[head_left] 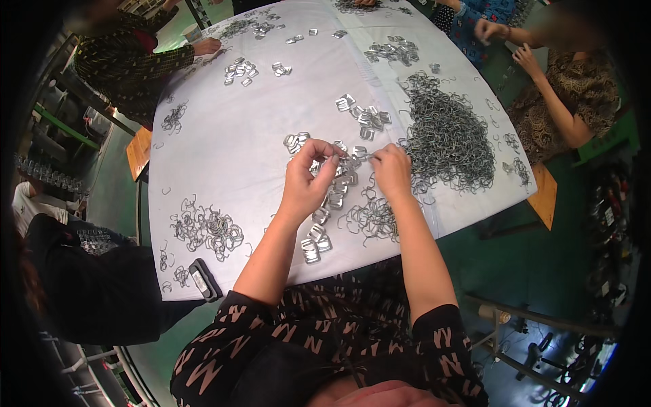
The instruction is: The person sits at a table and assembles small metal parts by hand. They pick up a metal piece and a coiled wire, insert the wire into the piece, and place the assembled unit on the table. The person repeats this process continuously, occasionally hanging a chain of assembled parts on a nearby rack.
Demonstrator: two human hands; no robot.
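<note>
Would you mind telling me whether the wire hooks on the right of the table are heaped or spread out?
Heaped: the wire hooks overlap in one dense tangled mound on the white table, right of the right hand.

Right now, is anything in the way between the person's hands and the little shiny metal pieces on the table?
Nothing visible is in the way. The left hand and right hand are already at the small metal pieces, fingertips meeting over them. The big pile of wire hooks lies off to the right on the white table, not between them.
</note>
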